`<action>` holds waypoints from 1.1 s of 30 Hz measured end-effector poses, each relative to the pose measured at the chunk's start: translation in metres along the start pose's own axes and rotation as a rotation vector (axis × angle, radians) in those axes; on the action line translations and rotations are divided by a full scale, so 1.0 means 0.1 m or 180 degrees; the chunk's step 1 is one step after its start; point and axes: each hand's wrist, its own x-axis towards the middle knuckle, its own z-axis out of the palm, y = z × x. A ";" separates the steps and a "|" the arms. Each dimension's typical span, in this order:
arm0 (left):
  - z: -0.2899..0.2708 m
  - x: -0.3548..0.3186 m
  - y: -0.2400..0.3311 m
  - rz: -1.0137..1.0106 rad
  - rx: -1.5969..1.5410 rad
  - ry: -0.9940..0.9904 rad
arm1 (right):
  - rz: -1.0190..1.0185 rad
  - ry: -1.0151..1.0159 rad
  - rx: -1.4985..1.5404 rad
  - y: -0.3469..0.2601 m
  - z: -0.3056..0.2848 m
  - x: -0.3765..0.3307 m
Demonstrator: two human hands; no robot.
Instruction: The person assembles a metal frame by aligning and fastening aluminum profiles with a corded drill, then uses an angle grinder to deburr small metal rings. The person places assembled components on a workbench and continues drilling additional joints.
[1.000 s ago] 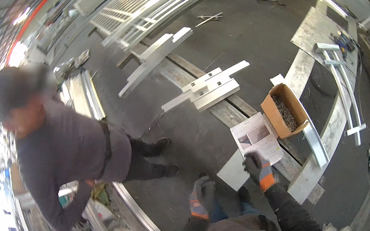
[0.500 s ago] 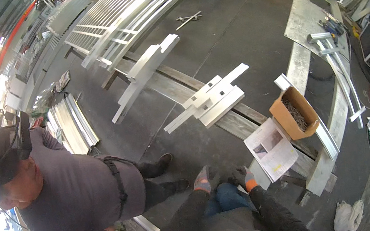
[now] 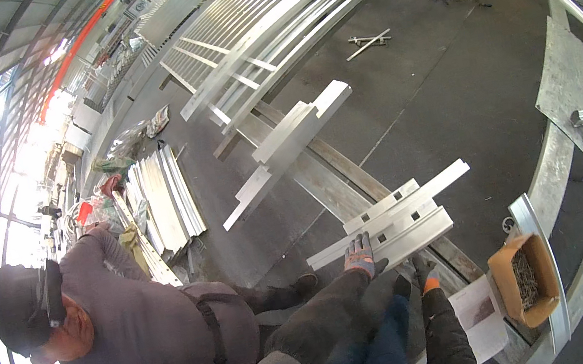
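My left hand, in a grey glove with an orange cuff, lies on the left end of a group of white metal profiles. Its fingers are stretched out over the metal. Several square holes show in these profiles, which lie side by side across a long metal beam. My right hand, gloved with an orange cuff too, is at their near edge; its fingers are too dark and small to make out. A second stack of profiles lies farther along the beam. Below my right hand is a printed sheet, partly covered by my sleeve.
At the right, a cardboard box of small metal fasteners stands by a long channel. A person in a grey top stands close on my left. Beyond are a large slatted metal frame and loose rods on the floor.
Both my hands have moved forward from near my lap to the profiles, and my left hand now touches them. The view has shifted, so the scene sits lower and farther right.
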 end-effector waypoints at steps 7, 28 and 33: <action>-0.22 1.07 0.04 0.0059 0.0131 -0.0006 | 0.0725 0.0248 0.1524 -0.25 0.30 0.18; -0.05 1.14 0.05 0.0206 0.0049 -0.0541 | 0.0819 0.0691 0.0783 -1.17 0.22 -0.43; 0.19 1.02 0.05 0.0281 -0.0060 -0.0342 | 0.0403 0.1084 -0.0169 -0.66 0.05 -0.84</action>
